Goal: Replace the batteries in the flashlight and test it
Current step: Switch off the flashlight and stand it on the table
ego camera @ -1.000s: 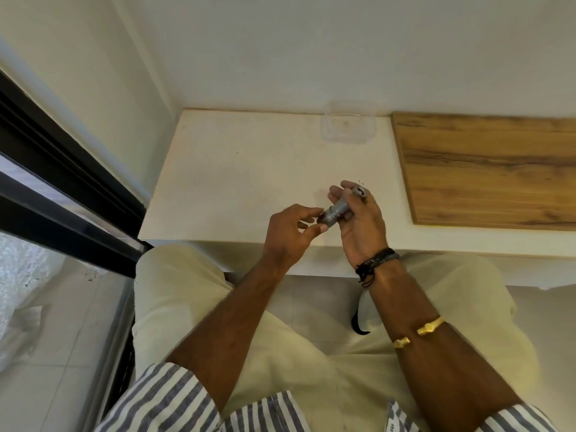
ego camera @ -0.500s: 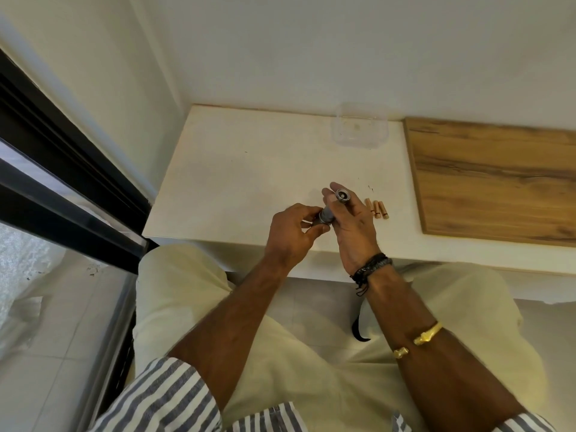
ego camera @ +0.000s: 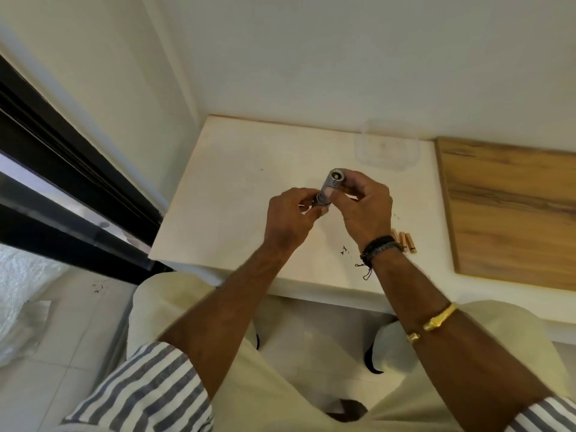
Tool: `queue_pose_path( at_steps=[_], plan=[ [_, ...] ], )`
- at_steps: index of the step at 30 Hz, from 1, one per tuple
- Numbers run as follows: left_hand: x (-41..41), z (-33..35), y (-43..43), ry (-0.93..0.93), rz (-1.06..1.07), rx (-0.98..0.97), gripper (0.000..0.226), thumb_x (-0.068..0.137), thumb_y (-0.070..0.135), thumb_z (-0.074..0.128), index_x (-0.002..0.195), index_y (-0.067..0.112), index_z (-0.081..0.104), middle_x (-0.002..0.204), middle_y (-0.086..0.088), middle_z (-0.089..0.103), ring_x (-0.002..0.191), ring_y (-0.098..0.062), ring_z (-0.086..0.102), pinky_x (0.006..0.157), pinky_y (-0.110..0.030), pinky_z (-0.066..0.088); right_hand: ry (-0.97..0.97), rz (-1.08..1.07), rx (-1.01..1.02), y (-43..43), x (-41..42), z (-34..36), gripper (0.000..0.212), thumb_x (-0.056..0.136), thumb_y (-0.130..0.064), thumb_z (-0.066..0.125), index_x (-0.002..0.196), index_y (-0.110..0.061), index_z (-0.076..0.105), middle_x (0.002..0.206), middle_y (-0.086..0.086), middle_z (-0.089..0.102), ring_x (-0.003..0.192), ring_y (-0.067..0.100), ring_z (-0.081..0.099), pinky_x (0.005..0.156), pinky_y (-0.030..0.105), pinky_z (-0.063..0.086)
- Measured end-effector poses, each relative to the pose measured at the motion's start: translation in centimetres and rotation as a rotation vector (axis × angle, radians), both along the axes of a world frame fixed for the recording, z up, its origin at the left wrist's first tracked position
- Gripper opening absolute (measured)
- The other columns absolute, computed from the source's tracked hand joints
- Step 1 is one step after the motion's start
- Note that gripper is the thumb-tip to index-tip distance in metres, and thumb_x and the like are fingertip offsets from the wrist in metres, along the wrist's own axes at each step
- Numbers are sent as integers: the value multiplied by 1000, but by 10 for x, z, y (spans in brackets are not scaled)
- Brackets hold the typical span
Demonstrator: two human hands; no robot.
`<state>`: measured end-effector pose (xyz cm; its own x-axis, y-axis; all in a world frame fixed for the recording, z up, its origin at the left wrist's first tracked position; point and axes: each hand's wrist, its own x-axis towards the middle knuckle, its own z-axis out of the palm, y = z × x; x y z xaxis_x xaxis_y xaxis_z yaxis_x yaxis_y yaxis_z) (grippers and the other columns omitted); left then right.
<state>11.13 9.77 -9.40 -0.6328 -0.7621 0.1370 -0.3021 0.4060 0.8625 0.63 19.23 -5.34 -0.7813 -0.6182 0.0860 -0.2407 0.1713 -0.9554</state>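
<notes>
A small silver flashlight [ego camera: 331, 186] is held in the air above the white table [ego camera: 237, 194], its lens end tilted up toward me. My right hand [ego camera: 364, 210] grips the flashlight's body. My left hand [ego camera: 288, 218] pinches its lower tail end with thumb and fingers. Whether the tail cap is joined to the body is hidden by my fingers. Three copper-coloured batteries [ego camera: 405, 241] lie side by side on the table just right of my right wrist.
A clear plastic container [ego camera: 386, 148] stands at the back of the table. A wooden board [ego camera: 511, 210] lies on the right. A black window frame [ego camera: 62, 194] runs along the left. Small dark specks lie near my right wrist.
Both hands have lifted the flashlight higher and farther over the table, with its lens end turned up. The batteries, hidden a second ago, now show near my right wrist.
</notes>
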Motion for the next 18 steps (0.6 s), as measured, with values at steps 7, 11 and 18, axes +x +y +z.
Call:
queue_pose_path(
  at_steps=[7, 11, 18],
  plan=[
    [-43, 7, -59, -21, 28, -65, 24, 83, 31, 77, 105, 22, 76, 95, 6, 77, 84, -5, 70, 80, -28, 60, 73, 10, -10, -61, -38, 9, 33, 83, -8, 80, 115, -14, 75, 104, -5, 76, 99, 7, 72, 92, 23, 58],
    [-67, 7, -90, -40, 15, -68, 19, 82, 28, 76, 99, 20, 77, 88, 7, 78, 79, -4, 72, 80, -36, 61, 86, -16, -4, -93, -53, 4, 34, 85, -6, 78, 119, -9, 74, 111, 3, 77, 104, 14, 72, 96, 29, 58],
    [-99, -3, -137, -128, -20, -66, 18, 83, 26, 77, 98, 16, 78, 91, 3, 78, 82, -10, 72, 84, -37, 59, 89, -19, 44, -136, -80, -9, 36, 86, -7, 77, 122, -7, 72, 117, 7, 75, 108, 19, 71, 101, 37, 55]
  ],
)
